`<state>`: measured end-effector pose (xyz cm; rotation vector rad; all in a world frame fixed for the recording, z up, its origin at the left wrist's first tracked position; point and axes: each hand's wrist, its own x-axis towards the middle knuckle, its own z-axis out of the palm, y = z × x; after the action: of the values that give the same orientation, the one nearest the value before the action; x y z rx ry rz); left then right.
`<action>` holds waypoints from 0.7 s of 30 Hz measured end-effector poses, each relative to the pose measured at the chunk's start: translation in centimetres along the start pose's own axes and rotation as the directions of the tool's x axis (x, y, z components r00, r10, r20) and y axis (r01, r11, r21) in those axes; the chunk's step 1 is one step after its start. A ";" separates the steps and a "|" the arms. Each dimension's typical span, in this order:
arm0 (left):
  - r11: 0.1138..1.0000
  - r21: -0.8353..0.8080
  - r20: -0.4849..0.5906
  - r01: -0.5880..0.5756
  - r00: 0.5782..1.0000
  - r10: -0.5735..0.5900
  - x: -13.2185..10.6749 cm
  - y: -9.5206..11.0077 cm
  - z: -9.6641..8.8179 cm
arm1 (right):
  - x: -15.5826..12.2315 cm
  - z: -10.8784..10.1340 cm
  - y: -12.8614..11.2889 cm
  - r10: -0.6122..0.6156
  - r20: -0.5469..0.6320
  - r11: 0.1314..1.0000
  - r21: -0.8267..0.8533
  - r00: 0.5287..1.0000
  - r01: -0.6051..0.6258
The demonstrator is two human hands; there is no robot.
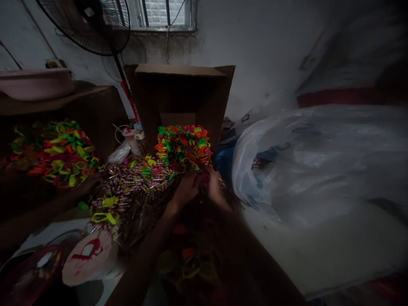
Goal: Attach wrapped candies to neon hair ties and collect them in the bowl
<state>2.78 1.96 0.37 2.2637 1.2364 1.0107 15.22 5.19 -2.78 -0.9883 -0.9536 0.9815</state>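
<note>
My left hand (185, 189) and my right hand (216, 187) are close together at the right end of a heap of small wrapped sweets (137, 182). Both have curled fingers around something small and dark pinkish between them, too dim and blurred to name. Just behind them, bright plastic watch-like toys (183, 146) in orange, green and yellow spill from the mouth of a cardboard box (178, 93). A few yellow toys (106, 217) lie on the sweets. More toys (191, 267) show faintly in shadow below my forearms.
A co-worker's hand (92, 180) touches the heap at left, beside another box of bright toys (68, 153). A large clear plastic bag (302, 165) stands at right. Drink cups (132, 140), a paper bag (87, 257), a pink basin (36, 83) and a fan (92, 25) are around.
</note>
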 end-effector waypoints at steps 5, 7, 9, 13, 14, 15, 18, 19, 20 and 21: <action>0.999 -0.020 -0.035 -0.046 0.998 0.045 -0.1 0.3 0.2 | -1.0 0.2 -1.6 -0.055 -0.090 0.997 0.055 0.994 0.061; 0.998 -0.010 -0.038 -0.060 0.998 0.059 -0.1 0.3 0.3 | -1.3 0.3 -2.1 -0.045 -0.097 0.997 0.062 0.994 0.051; 0.998 0.016 -0.048 -0.060 0.997 0.061 -0.2 0.4 0.4 | -1.5 0.4 -2.3 -0.030 -0.099 0.997 0.068 0.995 0.037; 0.988 0.138 -0.066 -0.068 0.995 0.078 -0.3 0.5 0.3 | -1.5 0.5 -2.3 -0.030 -0.091 0.996 0.079 0.995 0.037; 0.980 0.184 -0.065 -0.075 0.994 0.089 -0.4 0.6 0.2 | -1.5 0.5 -2.3 -0.033 -0.091 0.997 0.071 0.995 0.039; 0.970 0.228 -0.060 -0.085 0.993 0.101 -0.5 0.6 0.1 | -1.5 0.6 -2.2 -0.031 -0.088 0.998 0.056 0.996 0.036; 0.942 0.311 -0.033 -0.126 0.989 0.144 -0.7 0.7 0.0 | -1.5 0.5 -2.2 -0.021 -0.074 1.000 0.014 0.997 0.022; 0.936 0.322 -0.024 -0.142 0.987 0.158 -0.7 0.7 0.0 | -1.5 0.5 -2.1 -0.023 -0.081 1.000 0.003 0.996 0.024; 0.931 0.333 -0.025 -0.151 0.985 0.168 -0.7 0.8 0.1 | -1.5 0.5 -2.1 -0.032 -0.093 0.999 -0.007 0.995 0.031; 0.926 0.347 -0.034 -0.149 0.985 0.171 -0.8 0.9 0.3 | -1.4 0.4 -2.0 -0.044 -0.107 0.999 -0.014 0.993 0.042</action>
<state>3.18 0.84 0.39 2.6558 1.3618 0.9938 14.85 3.48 -1.02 -1.0164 -0.8883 0.8790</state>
